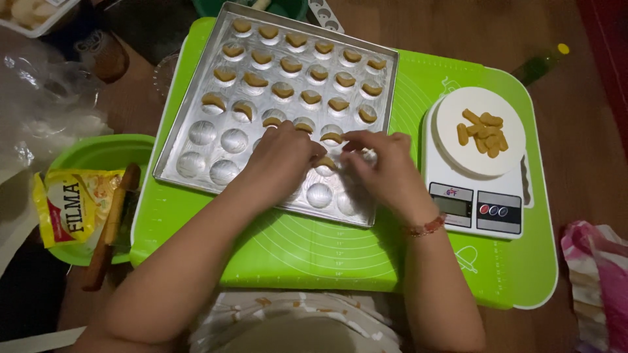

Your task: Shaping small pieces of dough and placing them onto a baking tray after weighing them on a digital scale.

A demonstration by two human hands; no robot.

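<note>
A silver baking tray (196,171) with round dimples lies on a green mat (418,85). Several crescent-shaped dough pieces (282,90) fill its far rows. My left hand (282,160) and my right hand (383,167) meet over the tray's near middle, fingers pinching a small dough piece (327,162) above a dimple. A red bead bracelet is on my right wrist. The dimples under my hands are hidden.
A white kitchen scale (477,202) at the right holds several dough sticks (483,132). At the left, a green bowl (98,153) holds a yellow packet (69,206) and a wooden rolling pin (111,229). Clear plastic bags lie far left; a patterned cloth (598,281) lies near right.
</note>
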